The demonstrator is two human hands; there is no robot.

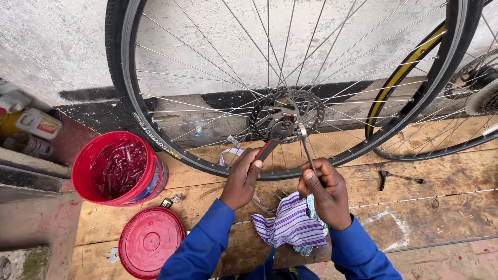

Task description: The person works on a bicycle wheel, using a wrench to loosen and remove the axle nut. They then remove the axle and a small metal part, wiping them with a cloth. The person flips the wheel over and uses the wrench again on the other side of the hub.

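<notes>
While my left hand [243,179] clamps a red-handled tool [268,149] and my right hand [324,189] a steel wrench [306,148], the wheel hub [285,123] sits just above them; judged rigid, greasy, best gripped by tool handles.

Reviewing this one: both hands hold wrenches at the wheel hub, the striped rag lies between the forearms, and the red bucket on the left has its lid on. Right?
Not quite. The head view shows the red bucket open, with its lid lying flat on the boards in front of it. The rest holds: the left hand and right hand hold wrenches at the wheel hub, striped rag between the forearms.
</notes>
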